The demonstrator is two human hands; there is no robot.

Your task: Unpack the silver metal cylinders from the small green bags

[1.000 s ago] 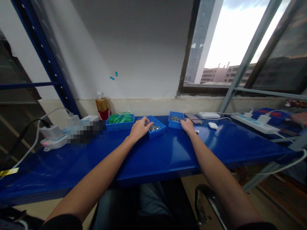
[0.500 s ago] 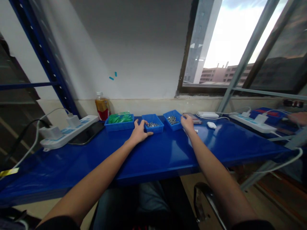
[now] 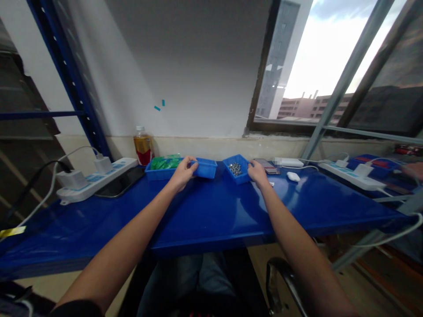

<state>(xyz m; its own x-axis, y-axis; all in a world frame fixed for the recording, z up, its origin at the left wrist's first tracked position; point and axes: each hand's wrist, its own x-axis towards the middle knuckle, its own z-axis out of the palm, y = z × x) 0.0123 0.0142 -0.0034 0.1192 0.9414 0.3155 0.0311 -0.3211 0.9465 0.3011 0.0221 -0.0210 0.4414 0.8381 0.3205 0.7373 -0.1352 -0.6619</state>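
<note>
My left hand [image 3: 183, 174] is closed with thumb and fingers on the left end of a small blue plastic bin [image 3: 205, 170], which looks tilted; no metal pieces show in it from here. To the right, my right hand [image 3: 258, 174] pinches the right rim of another blue bin [image 3: 242, 179], turned at an angle. Several small shiny metal parts [image 3: 235, 169] lie inside that one, too small to name. Partly behind my left hand, a third blue bin [image 3: 157, 175] holds green plastic packets [image 3: 163, 163].
A drink bottle [image 3: 143, 147] stands by the wall. On the blue table [image 3: 211, 215] lie a left power strip [image 3: 95, 180], a dark phone [image 3: 120, 182], a white earbud case [image 3: 293, 176], a flat notebook-like item [image 3: 267, 166] and a right power strip [image 3: 353, 176] with cables.
My left hand has closed on the middle bin's left end, and that bin has tilted and shifted left; its metal pieces no longer show. My right hand stays at the right bin's rim.
</note>
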